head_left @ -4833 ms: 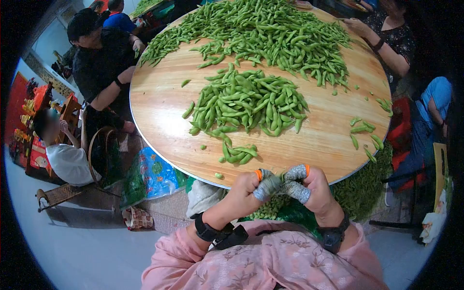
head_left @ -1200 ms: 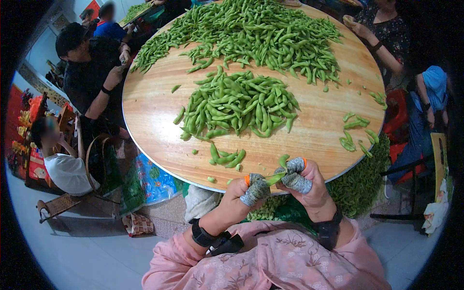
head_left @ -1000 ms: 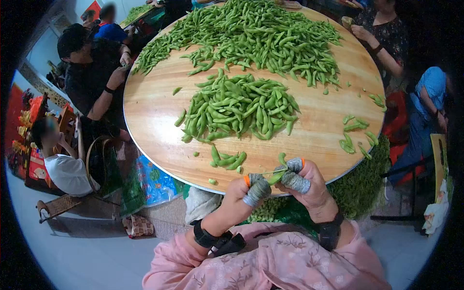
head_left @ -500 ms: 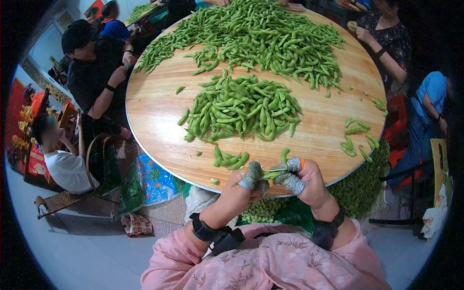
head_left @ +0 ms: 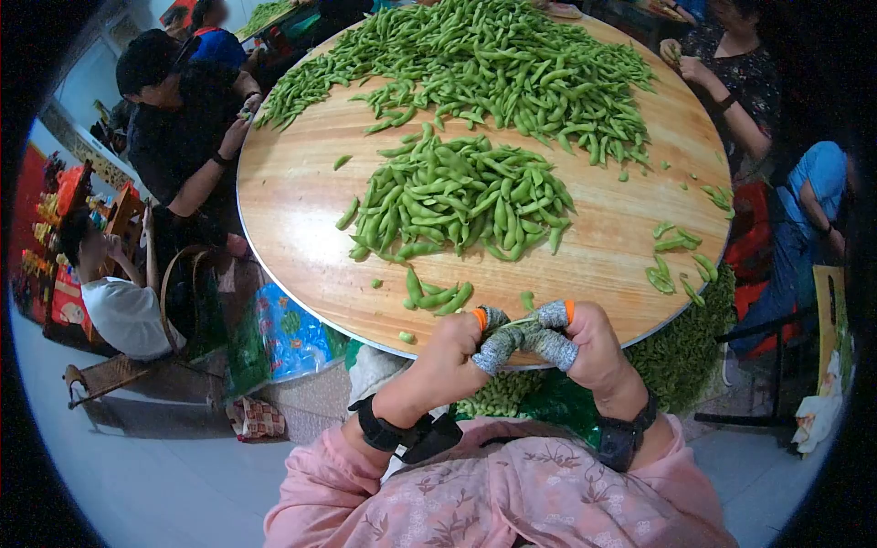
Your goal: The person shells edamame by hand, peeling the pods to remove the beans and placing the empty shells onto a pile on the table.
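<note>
My left hand (head_left: pixel 457 349), with grey covers on its thumb and fingertips, pinches a green bean pod (head_left: pixel 522 323) at the table's near edge. Against it, my right hand (head_left: pixel 585 342) closes its covered fingertips on the same pod; most of the pod is hidden between the fingers. A few loose pods (head_left: pixel 438 297) lie just beyond my left hand. Farther in sits a small heap of green pods (head_left: pixel 457 201) on the round wooden table (head_left: pixel 301 210). Behind that heap spreads a much larger pile of pods (head_left: pixel 512 73).
Scattered pods (head_left: pixel 676 242) lie at the table's right. People sit at the left (head_left: pixel 174 119) and right (head_left: pixel 740 82), their hands near the rim. Below the near edge are shelled beans (head_left: pixel 498 395) and, at right, a green heap (head_left: pixel 685 352). A chair (head_left: pixel 128 370) stands lower left.
My left fingertips have shifted right, against my right ones, covering more of the pod. The pod end that stuck up by my right fingers is lower and smaller.
</note>
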